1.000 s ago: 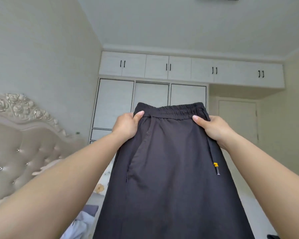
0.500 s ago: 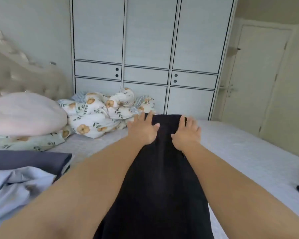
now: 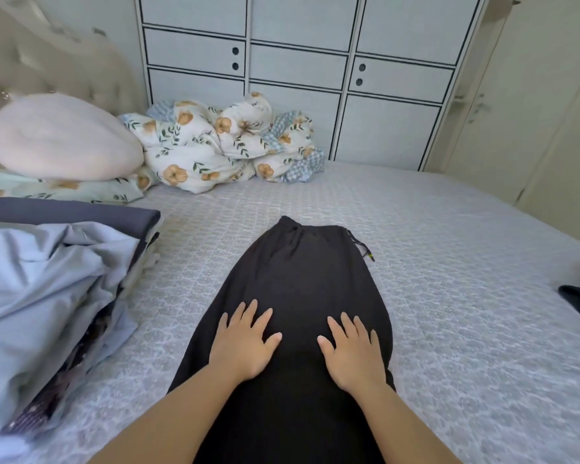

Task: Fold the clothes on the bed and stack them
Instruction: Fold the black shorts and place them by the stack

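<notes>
Head view: left hand (image 3: 245, 346) and right hand (image 3: 352, 351) are lying flat, fingers spread, pressing black trousers (image 3: 302, 283) lying lengthwise on the bed (image 3: 449, 262), waistband pointing away.

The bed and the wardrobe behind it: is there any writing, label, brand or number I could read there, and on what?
None can be read.
Black trousers: no label or print shows; the cord tip has only a yellow band.
Flowered quilt: flowers and leaves, no words.
Wardrobe: plain doors with round holes, no signs.
Pile of clothes: a dark patterned edge, too blurred to tell.
</notes>
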